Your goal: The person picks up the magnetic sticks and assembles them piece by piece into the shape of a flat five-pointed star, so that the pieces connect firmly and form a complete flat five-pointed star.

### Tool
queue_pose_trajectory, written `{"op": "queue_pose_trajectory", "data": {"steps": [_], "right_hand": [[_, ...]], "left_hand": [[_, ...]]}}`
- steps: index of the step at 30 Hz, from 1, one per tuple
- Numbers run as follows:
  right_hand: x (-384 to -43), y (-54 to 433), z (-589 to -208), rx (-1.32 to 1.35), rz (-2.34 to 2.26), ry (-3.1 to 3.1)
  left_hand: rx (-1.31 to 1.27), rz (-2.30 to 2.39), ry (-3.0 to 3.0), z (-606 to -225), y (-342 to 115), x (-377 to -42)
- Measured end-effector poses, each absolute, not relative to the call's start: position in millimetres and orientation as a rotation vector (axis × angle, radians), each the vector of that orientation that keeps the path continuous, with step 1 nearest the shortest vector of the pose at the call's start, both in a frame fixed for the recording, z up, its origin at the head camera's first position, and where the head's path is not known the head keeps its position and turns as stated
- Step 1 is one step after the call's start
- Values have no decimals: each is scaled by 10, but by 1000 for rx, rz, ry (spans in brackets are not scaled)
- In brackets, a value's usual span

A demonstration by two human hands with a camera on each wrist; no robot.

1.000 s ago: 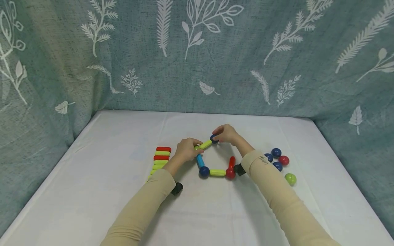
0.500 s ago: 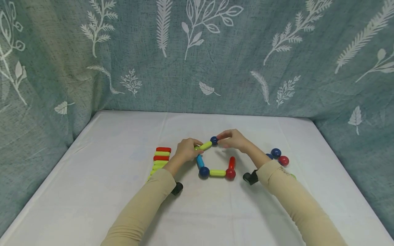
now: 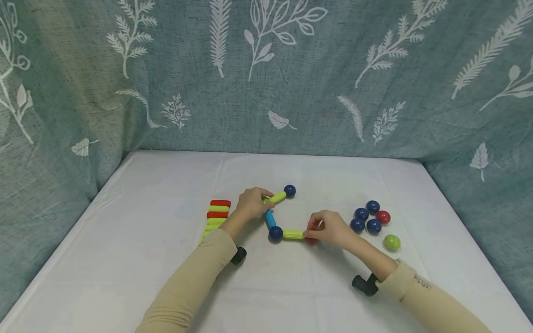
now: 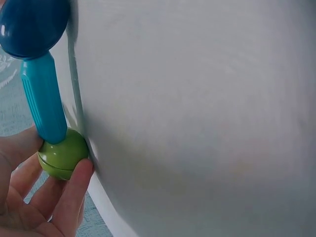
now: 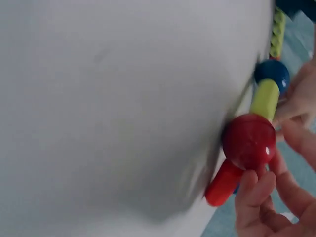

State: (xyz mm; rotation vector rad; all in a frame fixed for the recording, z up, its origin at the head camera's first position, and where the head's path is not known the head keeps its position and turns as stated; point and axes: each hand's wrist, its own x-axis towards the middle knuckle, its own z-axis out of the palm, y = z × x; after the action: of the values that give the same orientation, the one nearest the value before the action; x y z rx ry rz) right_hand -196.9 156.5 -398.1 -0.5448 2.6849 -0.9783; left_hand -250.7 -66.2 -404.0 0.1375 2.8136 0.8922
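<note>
My left hand [image 3: 251,203] pinches a green ball [image 4: 64,153], which joins a light-blue rod [image 4: 44,98] and a yellow-green rod [image 3: 278,197]. A dark-blue ball [image 3: 289,190] caps that yellow-green rod at the far end. The light-blue rod runs to another dark-blue ball [image 3: 275,234], and a second yellow-green rod [image 3: 293,235] links this to a red ball [image 5: 249,140]. Around the red ball curl the fingers of my right hand [image 3: 331,229], mostly covering it in the head view. A red rod [image 5: 224,182] sticks out from the ball.
Left of the chain lies a row of red and yellow-green rods [image 3: 217,215], partly behind my left arm. Several dark-blue balls [image 3: 361,213], one red ball [image 3: 383,217] and one green ball [image 3: 392,243] rest on the right. A patterned curtain [image 3: 266,92] hangs behind the white-covered table [image 3: 145,222].
My right hand has let go of the far dark-blue ball and come nearer, down to the red ball. The left hand stays on the green ball.
</note>
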Motion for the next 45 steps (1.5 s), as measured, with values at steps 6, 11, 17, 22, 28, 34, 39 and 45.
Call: {"op": "queue_pose_trajectory", "data": {"steps": [6,11,17,22,28,34,39,45], "right_hand": [[-1910,1551,-4003,-557,-1009,2730],[-1982,1582,-4005,-410,-991,2784],[-2159,1668,-4028,-236,-1019,2807],[-2301,1697,-4046,-110,-1074,2743],[-2421,1704,-4037,-44,-1138,2696],[-2471,1689,-4042,-60,-1134,2709],[-2461,1671,-4042,-64,-1132,2728],[-2453,1675,-4054,-72,-1135,2747]], "left_hand": [[144,892,2810,-4026,-658,-2499],[230,777,2843,-4019,-691,-2449],[297,700,2778,-3952,-743,-2287],[341,692,2696,-3902,-736,-2086],[362,673,2684,-3867,-648,-1859],[351,616,2698,-3798,-630,-1775],[315,416,2787,-3575,-898,-1980],[249,325,2823,-3554,-1473,-2332]]}}
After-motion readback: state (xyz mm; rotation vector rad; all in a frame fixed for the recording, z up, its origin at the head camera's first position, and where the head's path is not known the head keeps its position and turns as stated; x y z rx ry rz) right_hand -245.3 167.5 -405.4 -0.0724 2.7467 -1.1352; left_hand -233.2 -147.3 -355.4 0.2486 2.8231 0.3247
